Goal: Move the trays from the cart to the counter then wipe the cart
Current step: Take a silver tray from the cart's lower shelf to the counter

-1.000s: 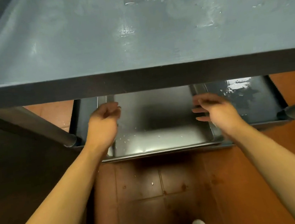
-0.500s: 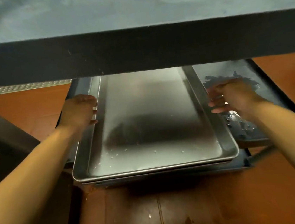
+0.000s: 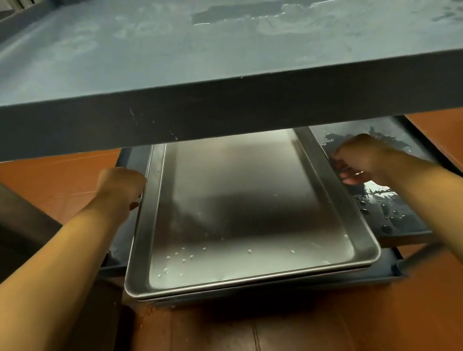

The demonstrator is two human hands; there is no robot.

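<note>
Both hands, left (image 3: 122, 187) and right (image 3: 367, 160), grip the long rims of the shallow steel trays (image 3: 243, 217) stacked on the grey cart's (image 3: 217, 107) wet lower shelf (image 3: 396, 214), so unloading looks underway and wiping remains

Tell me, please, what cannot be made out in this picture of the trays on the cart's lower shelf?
Head view only:
- Far end of the top tray: hidden by the cart's upper shelf.
- Number of stacked trays: only rim edges show at the near end.
- Left hand fingertips: curled under the tray rim.
- Right hand fingertips: partly tucked under the rim.
- Lower shelf: mostly covered by trays and arms.
</note>
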